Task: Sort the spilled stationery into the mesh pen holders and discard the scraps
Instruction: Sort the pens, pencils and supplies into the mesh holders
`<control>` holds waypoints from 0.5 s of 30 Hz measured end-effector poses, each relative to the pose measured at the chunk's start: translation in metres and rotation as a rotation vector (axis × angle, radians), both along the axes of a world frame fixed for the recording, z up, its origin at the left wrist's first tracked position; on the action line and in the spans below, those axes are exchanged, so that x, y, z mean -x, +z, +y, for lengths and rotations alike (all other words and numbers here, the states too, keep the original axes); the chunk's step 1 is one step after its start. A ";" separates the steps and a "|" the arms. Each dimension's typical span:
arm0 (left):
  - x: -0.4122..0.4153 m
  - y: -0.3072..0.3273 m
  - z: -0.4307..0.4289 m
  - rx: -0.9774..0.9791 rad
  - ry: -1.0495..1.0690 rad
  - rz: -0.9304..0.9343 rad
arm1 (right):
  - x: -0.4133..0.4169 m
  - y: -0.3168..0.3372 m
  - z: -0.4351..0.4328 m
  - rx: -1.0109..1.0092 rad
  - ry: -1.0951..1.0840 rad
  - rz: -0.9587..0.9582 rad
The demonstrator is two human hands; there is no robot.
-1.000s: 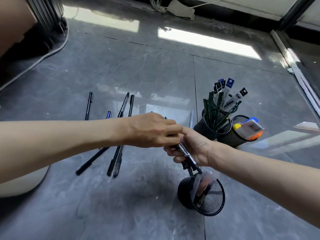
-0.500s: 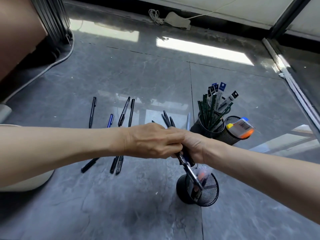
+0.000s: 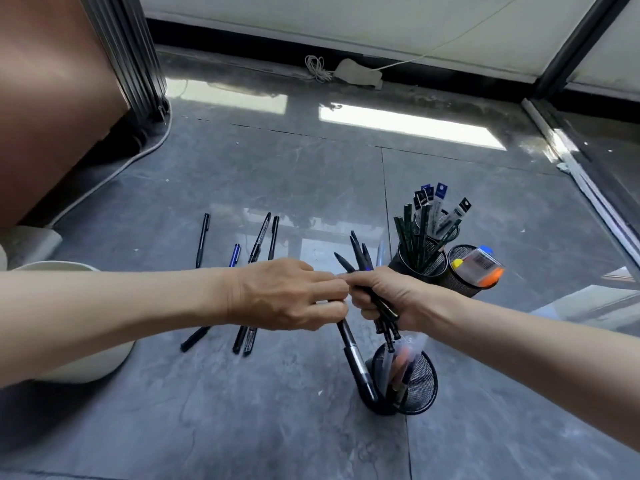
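A bundle of black pens (image 3: 387, 327) is gripped in the right hand (image 3: 389, 296), whose fingers are curled round the middle of the barrels, so that the tips fan out above the fist and the other ends hang just over the nearest mesh holder (image 3: 425, 393). A single black pen (image 3: 354, 355) with a silver band is pinched at its upper end by the left hand (image 3: 287, 294), whose fingertips touch those of the right hand; the pen slants down to the holder's near rim. A clear packet with orange inside is seen in that holder. Further back, green pencils (image 3: 414, 237) are held in a second holder, and a labelled pack (image 3: 479, 266) in a third just beside it. Several loose pens (image 3: 259, 235) are left lying on the grey floor (image 3: 242, 410) beyond the left forearm. A pale round bin (image 3: 83, 368) is partly hidden under that forearm.
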State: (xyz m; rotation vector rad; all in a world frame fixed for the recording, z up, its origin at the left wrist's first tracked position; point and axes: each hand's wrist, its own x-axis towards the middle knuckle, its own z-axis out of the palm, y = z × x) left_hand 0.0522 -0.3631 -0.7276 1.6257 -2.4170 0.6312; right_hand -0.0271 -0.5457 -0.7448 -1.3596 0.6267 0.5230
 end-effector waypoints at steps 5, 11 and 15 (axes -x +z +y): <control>-0.017 0.001 0.004 -0.043 0.086 -0.028 | 0.012 0.012 0.001 -0.253 0.002 0.050; -0.020 -0.006 -0.007 -0.088 0.146 -0.028 | 0.020 0.016 0.004 -0.427 0.029 0.080; -0.012 -0.014 -0.021 -0.106 0.129 -0.008 | 0.022 0.011 0.000 -0.389 0.005 0.050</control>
